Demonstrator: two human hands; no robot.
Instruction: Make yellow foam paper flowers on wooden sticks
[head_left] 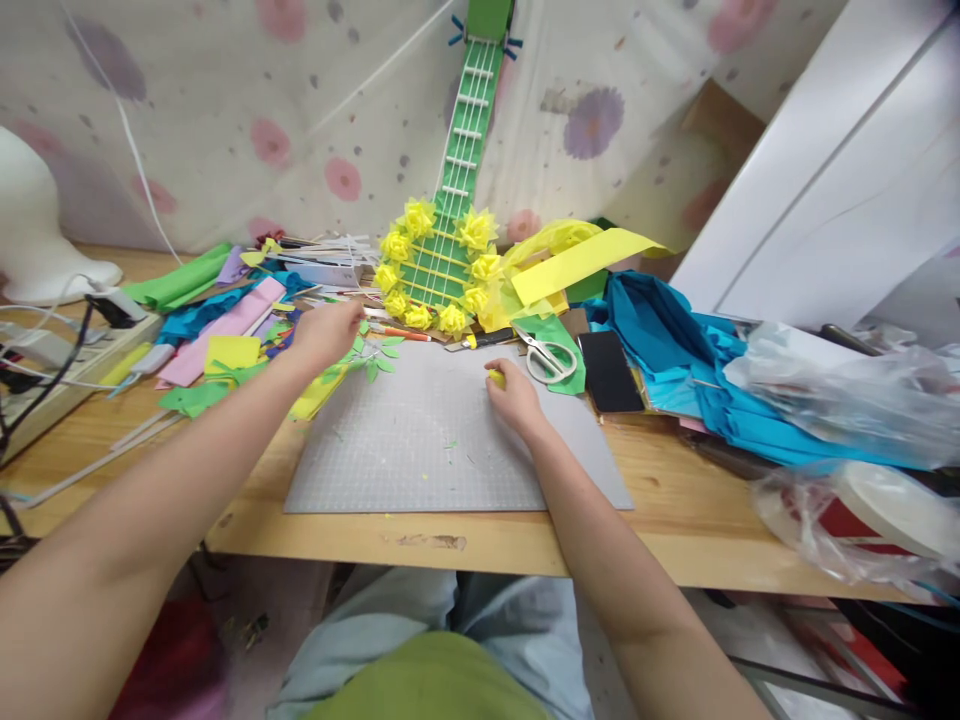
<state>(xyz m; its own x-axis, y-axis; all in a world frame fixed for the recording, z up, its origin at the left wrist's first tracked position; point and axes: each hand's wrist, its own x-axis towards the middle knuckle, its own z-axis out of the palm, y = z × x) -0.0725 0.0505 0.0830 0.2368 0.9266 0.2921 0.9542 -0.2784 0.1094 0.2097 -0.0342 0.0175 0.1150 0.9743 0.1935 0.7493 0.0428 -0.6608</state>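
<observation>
My left hand (330, 332) reaches over the back left corner of the grey cutting mat (420, 440). Its fingers curl downward and their tips are hidden, so what they hold, if anything, does not show. Close by are green paper leaves (379, 356) and a yellow paper strip (319, 395). Over the mat's right half, my right hand (517, 400) is closed on a small yellow piece (496, 377), mostly covered by the fingers. Behind both hands stands a green paper guitar (439, 265) with yellow paper flowers (452, 320) around its body.
White-handled scissors (551, 362) and a black phone (611, 372) lie right of the mat. A utility knife (487, 339) rests along its back edge. Blue crepe paper (660, 320) and a plastic-wrapped roll (885, 510) are farther right. A power strip (82, 375) with cables sits left.
</observation>
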